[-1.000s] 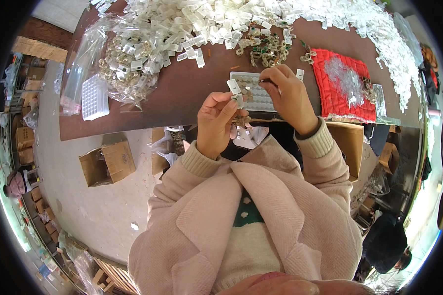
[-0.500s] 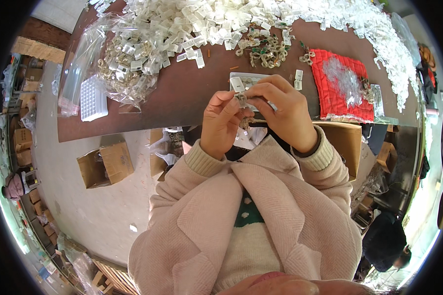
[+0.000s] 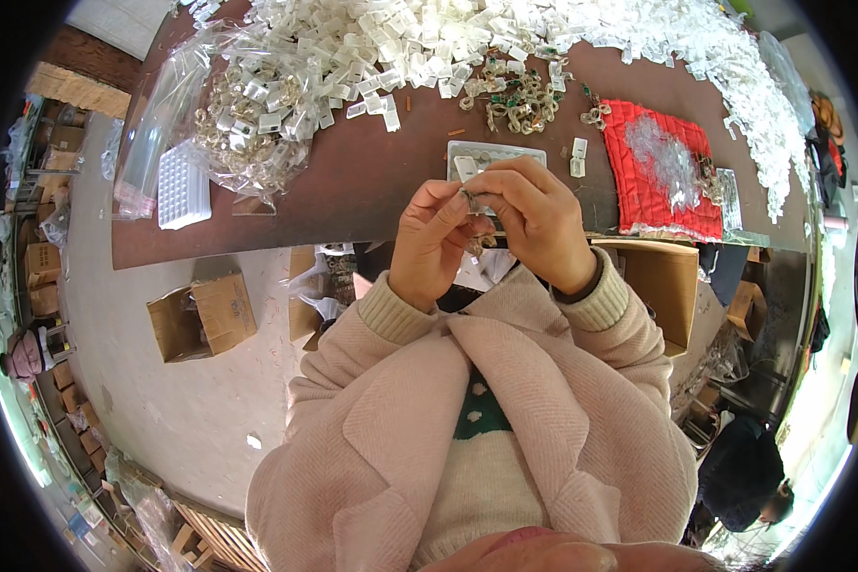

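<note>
My left hand (image 3: 427,238) is closed, its thumb and fingers pinching in front of my chest at the table's near edge. Small gold-and-clear ring-like trinkets (image 3: 480,244) hang below its fingers. My right hand (image 3: 543,221) meets it, thumb and forefinger closed at the same spot; what they pinch is mostly hidden by the fingers. A small white plastic case (image 3: 464,166) shows just beyond the fingertips; I cannot tell whether it is held or lies on the tray. Behind the hands, a white tray (image 3: 534,153) rests on the table, partly covered by them.
White plastic cases (image 3: 400,43) are heaped along the far side. A clear bag of trinkets (image 3: 257,114) lies left, near white blister trays (image 3: 183,186). Loose trinkets (image 3: 524,100) lie mid-table. At right is a red quilted cloth (image 3: 629,153). Cardboard boxes (image 3: 224,315) stand below.
My right hand has shifted slightly left and down, its fingers closing nearer to the left fingertips. The pinched piece is more covered now. My left hand stays nearly in place.
</note>
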`<state>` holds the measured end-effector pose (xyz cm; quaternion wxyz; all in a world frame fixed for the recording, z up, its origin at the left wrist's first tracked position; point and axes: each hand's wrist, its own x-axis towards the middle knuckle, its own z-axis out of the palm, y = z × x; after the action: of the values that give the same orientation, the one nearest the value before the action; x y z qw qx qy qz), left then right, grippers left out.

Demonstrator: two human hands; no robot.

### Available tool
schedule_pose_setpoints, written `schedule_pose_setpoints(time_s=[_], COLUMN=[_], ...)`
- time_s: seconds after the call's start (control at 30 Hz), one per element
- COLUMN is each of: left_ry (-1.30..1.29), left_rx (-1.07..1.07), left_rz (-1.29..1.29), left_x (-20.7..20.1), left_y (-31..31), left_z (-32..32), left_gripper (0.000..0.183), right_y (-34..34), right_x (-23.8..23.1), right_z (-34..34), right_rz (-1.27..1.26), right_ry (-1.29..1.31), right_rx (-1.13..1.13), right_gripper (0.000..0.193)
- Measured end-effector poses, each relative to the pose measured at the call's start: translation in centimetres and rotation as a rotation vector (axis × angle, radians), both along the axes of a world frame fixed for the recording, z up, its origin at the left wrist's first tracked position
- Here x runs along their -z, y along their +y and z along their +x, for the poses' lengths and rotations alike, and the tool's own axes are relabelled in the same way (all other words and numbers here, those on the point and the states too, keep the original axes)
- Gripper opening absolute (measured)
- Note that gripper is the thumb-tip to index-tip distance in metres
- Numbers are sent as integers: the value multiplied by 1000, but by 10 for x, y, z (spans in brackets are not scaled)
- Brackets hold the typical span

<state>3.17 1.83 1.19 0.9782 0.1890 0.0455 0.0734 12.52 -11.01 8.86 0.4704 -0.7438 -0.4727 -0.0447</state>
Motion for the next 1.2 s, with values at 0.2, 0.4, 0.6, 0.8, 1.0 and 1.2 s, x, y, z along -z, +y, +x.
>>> schedule_pose_setpoints(time_s=[0.2,0.4,0.6,0.8,1.0,1.2], left_ry=[43,81,80,84,73,63], left_rx=[-24,-80,-109,-85,-100,-58], left_rz=[-24,65,49,64,75,10], left_x=[2,1,4,1,-1,-2], left_y=[-3,4,11,8,8,1], left_z=[2,1,-2,-5,0,-3], left_gripper=[14,11,15,11,10,11], right_y=[-2,-9,-20,-13,-5,-5], right_x=[1,10,46,75,47,13], right_z=[6,10,41,46,40,-2], right_rz=[-37,0,-169,-299,-265,30], right_ry=[-82,51,-5,-194,-81,106], right_rx=[-50,193,309,264,253,172], right_gripper=[27,21,14,24,14,11])
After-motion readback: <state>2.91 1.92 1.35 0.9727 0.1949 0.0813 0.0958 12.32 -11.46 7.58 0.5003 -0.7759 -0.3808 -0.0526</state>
